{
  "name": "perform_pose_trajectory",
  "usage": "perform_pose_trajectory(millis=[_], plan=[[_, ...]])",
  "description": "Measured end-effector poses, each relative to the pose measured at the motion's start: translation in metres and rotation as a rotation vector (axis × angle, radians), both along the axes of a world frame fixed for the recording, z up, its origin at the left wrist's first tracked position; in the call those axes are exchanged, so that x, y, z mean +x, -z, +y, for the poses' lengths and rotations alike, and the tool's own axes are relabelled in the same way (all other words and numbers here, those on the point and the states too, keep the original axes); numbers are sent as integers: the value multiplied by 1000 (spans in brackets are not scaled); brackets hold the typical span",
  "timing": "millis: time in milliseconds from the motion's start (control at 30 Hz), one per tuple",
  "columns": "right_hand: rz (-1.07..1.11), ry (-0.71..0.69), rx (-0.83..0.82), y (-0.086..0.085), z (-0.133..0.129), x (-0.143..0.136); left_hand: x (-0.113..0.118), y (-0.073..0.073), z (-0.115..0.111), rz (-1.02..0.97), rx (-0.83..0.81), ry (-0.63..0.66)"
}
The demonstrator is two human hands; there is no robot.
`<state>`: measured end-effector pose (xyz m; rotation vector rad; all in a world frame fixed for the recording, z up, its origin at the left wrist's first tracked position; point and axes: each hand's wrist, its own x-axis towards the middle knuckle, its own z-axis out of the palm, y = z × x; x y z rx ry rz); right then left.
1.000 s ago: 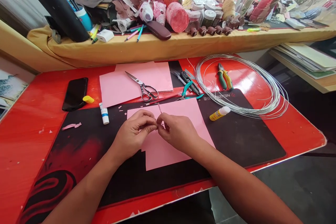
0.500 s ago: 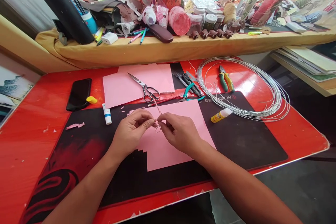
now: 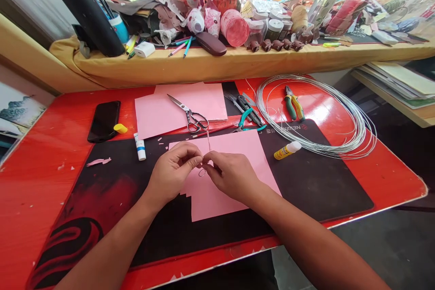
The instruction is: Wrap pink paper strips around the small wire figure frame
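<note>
Between my fingertips is a thin pink paper-wrapped wire [image 3: 209, 141] with a small loop at its lower end. Thumb and forefinger of my left hand [image 3: 178, 167] are pinched at the wire just above the loop. My right hand [image 3: 231, 172] pinches the same spot from the other side, its fingertips meeting the left ones. The exact grip point is hidden by the fingers. Under both hands lies a pink paper sheet [image 3: 231, 199] with a stepped, cut left edge. Beyond them, scissors [image 3: 185, 111] rest on more pink paper [image 3: 149, 115].
A glue stick [image 3: 287, 150] and a wire coil [image 3: 353, 145] lie to the right, with pliers [image 3: 294, 103] inside the coil. Teal-handled pliers [image 3: 245, 118] sit beyond the sheet. On the left are a white tube [image 3: 139, 147], yellow cap [image 3: 120, 128] and phone [image 3: 103, 121].
The pink wire has turned a little, its upper end tipping right and its loop shifting left. Both hands stay pinched together; the whole view has moved slightly.
</note>
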<state>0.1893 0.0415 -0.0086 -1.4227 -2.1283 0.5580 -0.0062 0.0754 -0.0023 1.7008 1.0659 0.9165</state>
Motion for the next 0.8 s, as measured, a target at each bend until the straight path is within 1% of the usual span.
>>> perform_pose_trajectory(millis=[167, 300, 400, 533, 600, 667, 800], plan=[[-61, 22, -26, -3, -3, -3, 0, -2, -2, 64, 58, 23], [-33, 24, -63, -5, -4, -4, 1, -4, -1, 72, 47, 52], [43, 39, -99, -4, -3, -3, 2, -2, 1, 30, -21, 52], [158, 84, -114, 0, 0, -1, 1, 4, 3, -131, -233, 81], [192, 112, -107, 0, 1, -1, 1, 6, 4, -171, -308, 78], [210, 130, -105, -1, 1, 0, 1, 7, 3, -161, -321, 57], [208, 128, -113, -1, 0, 0, 3, 5, 1, -114, -292, 27]])
